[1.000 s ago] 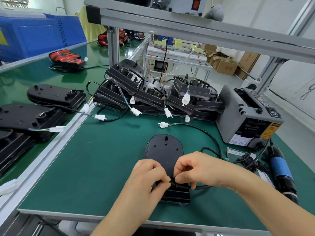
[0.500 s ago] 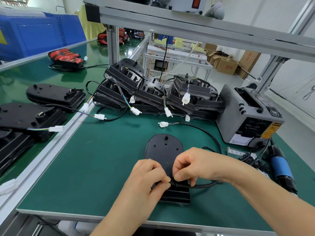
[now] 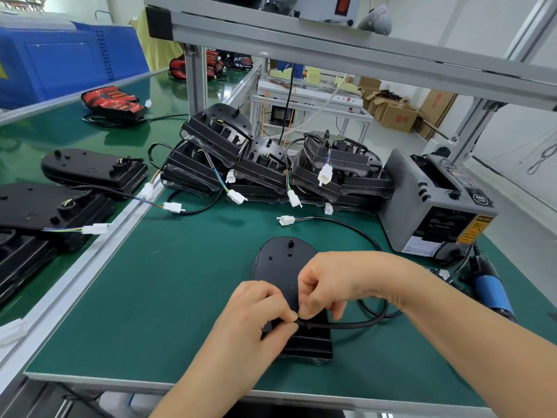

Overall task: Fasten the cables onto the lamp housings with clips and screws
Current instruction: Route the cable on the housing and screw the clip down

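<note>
Black housing (image 3: pixel 286 267) lies flat on the near worktop (image 3: pixel 180 297), its cable (image 3: pixel 355 322) looping off right. Both the left hand (image 3: pixel 256 315) and right hand (image 3: pixel 334 285) have fingers pinched together on the cable end. Seating it well probably needs the cable held straight and pressed squarely. Since the earlier frame, the right hand has lifted, exposing more cable.

Housing pile (image 3: pixel 271 164) behind lamp housing (image 3: pixel 283 267)
</note>
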